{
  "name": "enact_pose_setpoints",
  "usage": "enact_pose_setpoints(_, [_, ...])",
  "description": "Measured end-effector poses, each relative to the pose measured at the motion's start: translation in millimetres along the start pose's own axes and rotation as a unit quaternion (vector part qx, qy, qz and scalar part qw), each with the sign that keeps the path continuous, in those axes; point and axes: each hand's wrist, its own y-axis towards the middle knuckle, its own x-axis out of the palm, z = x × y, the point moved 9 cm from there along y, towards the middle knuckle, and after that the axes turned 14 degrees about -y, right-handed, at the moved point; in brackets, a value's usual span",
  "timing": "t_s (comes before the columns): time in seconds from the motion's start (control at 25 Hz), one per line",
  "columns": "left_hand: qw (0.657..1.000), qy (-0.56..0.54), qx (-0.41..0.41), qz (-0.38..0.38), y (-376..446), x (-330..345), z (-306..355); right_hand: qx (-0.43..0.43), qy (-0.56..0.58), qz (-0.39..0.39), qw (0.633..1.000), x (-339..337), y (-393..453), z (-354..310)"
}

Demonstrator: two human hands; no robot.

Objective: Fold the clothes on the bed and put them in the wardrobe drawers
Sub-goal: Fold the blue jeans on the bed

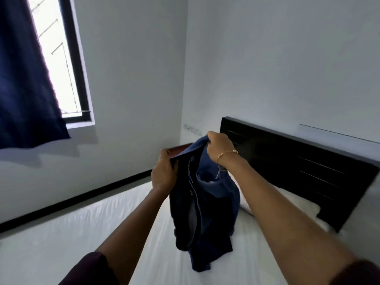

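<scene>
A dark blue garment hangs in front of me over the bed, its lower end bunched on the white sheet. My left hand grips its upper edge on the left. My right hand, with a thin gold bracelet on the wrist, grips the top of the cloth a little higher and to the right. The garment shows a lighter blue inside and a line of buttons or a placket down the middle. No wardrobe or drawers are in view.
A black headboard stands at the right with a white pillow against it. A reddish bedside table peeks out behind the garment. A window with a navy curtain is at the upper left.
</scene>
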Motion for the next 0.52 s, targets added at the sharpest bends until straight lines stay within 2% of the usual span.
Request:
enact_pose_setpoints(0.08, [0.988, 0.079, 0.115, -0.071, 1.0, -11.5, 58.8, 0.028, -0.001, 0.022, 0.999, -53.9, 1.3, 9.4])
enact_pose_setpoints(0.2, [0.938, 0.187, 0.247, -0.156, -6.3, -23.9, 126.0, 0.077, 0.029, 0.069, 0.994, -124.9, 0.8, 22.5])
enact_pose_setpoints(0.28, [0.920, 0.212, 0.297, -0.144, -16.1, -37.0, 152.0, 0.093, 0.065, 0.102, 0.988, -165.2, 0.8, 23.5])
enact_pose_setpoints(0.36, [0.939, 0.170, 0.284, -0.090, -20.1, -56.5, 160.6, 0.097, 0.109, 0.142, 0.979, -199.1, 3.3, 20.7])
enact_pose_setpoints(0.4, [0.957, 0.128, 0.248, -0.085, -21.6, -63.9, 159.6, 0.095, 0.121, 0.159, 0.975, -211.9, 4.1, 19.0])
enact_pose_setpoints(0.48, [0.977, 0.079, 0.156, -0.126, -27.1, -64.1, 153.7, 0.087, 0.120, 0.181, 0.972, -227.5, 7.8, 15.5])
enact_pose_setpoints(0.52, [0.976, 0.097, 0.125, -0.148, -30.5, -60.3, 151.6, 0.086, 0.118, 0.184, 0.972, -229.6, 9.7, 13.3])
